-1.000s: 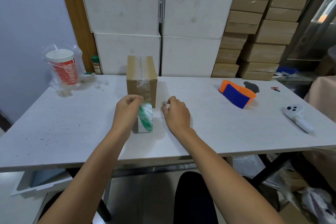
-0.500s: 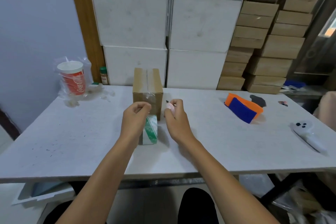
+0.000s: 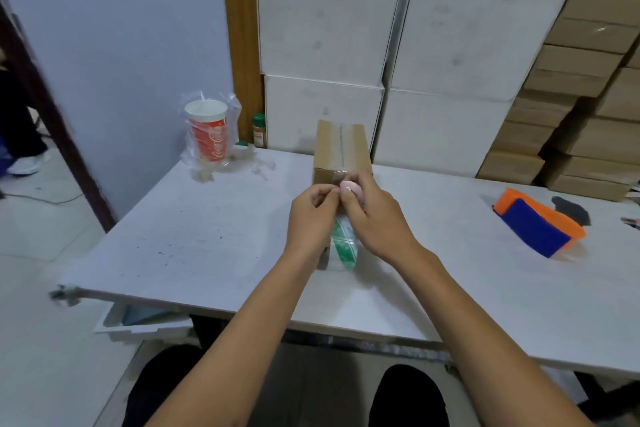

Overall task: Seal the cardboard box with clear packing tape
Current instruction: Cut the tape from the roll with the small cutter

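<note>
A small cardboard box (image 3: 341, 149) stands at the back middle of the white table (image 3: 207, 236), with clear tape laid along its top seam. The tape runs down the box's front face to a clear tape roll with a green-and-white core (image 3: 343, 248), which stands on edge on the table just in front. My left hand (image 3: 311, 218) pinches the tape strip between thumb and fingers at the box's lower front. My right hand (image 3: 377, 218) touches it from the right and holds a small pink tool (image 3: 351, 188) against the strip. My hands hide most of the box front.
A red paper cup in a plastic bag (image 3: 207, 135) and a small brown bottle (image 3: 258, 130) stand at the back left. An orange and blue object (image 3: 536, 230) lies at the right. White boxes (image 3: 325, 28) and stacked cardboard boxes (image 3: 588, 107) line the wall.
My right hand lifted off the table with the pink tool and moved left to meet my left hand at the tape strip. Both hands rose toward the box front. My head turned left.
</note>
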